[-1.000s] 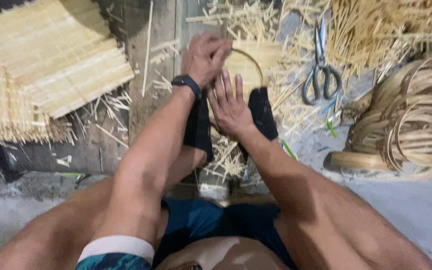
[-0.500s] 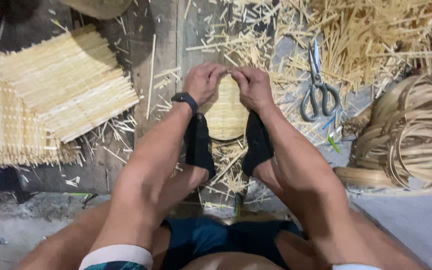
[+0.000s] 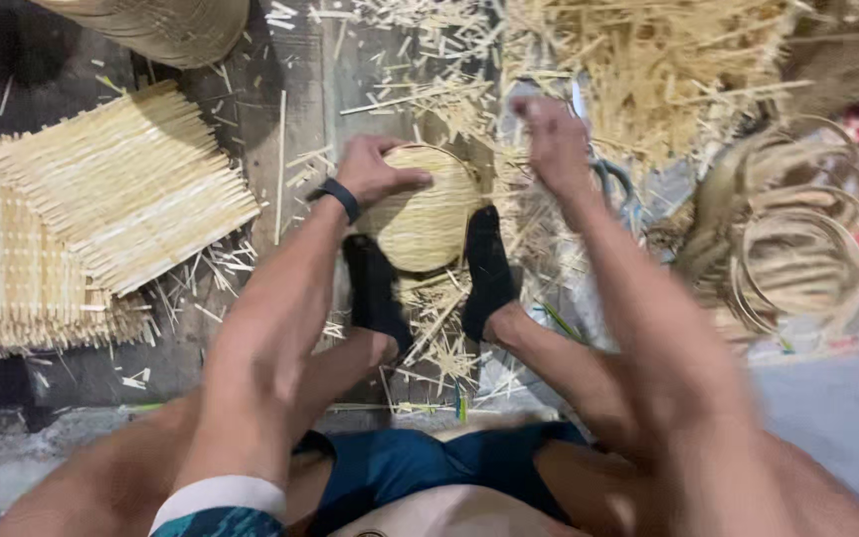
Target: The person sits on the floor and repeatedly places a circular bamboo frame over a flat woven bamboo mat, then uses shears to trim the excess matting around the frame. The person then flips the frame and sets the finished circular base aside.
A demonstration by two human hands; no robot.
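Fingers of your left hand [image 3: 375, 171] are curling over the upper left rim of the small round woven basket [image 3: 425, 207], thumb lying across its face, so that hand is gripping it. Your right hand [image 3: 553, 139] is lifting clear of the basket toward the scissors [image 3: 603, 174]; it's motion-blurred, fingers looking loosely bunched, and I can't tell whether they're pinching a strand. The basket is sitting on the floor between your two black-socked feet [image 3: 429, 283], rim pressing against both. Judgement: your feet are doing the clamping, so keep them squeezing evenly or the disc is going to rotate under the left hand. Keep the left thumb flat on the weave near the rim, not on loose ends. If you're going for the scissors, look first, since they're half buried in the bamboo splints [image 3: 648, 70] and the blades are pointing away from you. The stacked woven mats [image 3: 121, 189] on your left and the coiled hoops [image 3: 797, 249] on your right are sitting well apart from the work, so neither is crowding you.
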